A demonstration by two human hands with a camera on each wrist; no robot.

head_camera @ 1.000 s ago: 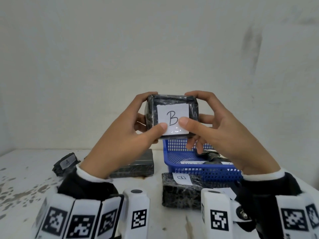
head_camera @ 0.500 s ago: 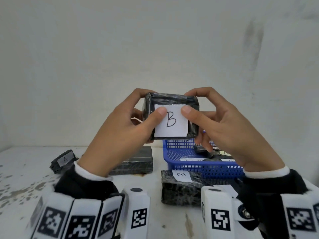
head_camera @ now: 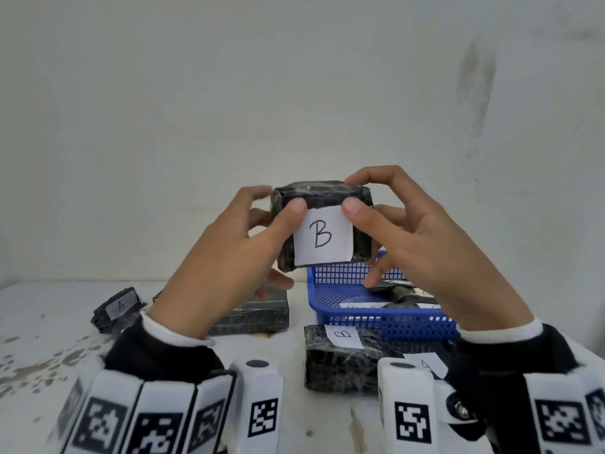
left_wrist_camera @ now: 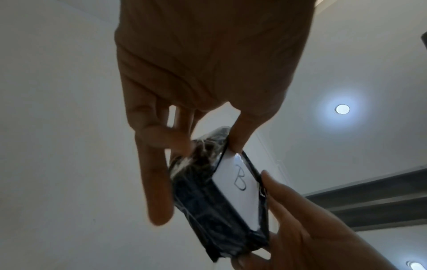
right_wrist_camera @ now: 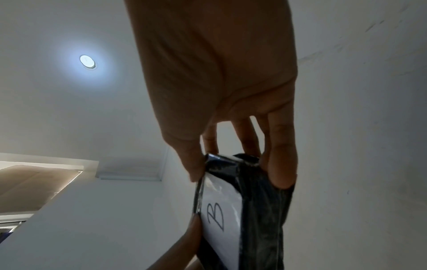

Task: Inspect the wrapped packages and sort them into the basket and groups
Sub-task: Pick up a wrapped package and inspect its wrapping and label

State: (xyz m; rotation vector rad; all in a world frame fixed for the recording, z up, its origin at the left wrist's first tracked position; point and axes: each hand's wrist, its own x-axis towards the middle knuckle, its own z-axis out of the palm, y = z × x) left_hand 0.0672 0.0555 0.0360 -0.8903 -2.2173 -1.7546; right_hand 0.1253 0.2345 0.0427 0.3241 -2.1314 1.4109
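While both hands' fingers grip the B package (head_camera: pixel 322 224), it has tilted back, thumbs higher.

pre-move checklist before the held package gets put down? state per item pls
1. Label read: held package shows B, facing the head camera. ok
2. Hold: left hand and right hand both pinch it. ok
3. Matching group: another B package lies on the table in front of the blue basket. ok
4. Free room beside that B package: partly hidden by the wrist rigs. cannot tell
5. Wrap on the far side intact: hidden. cannot tell
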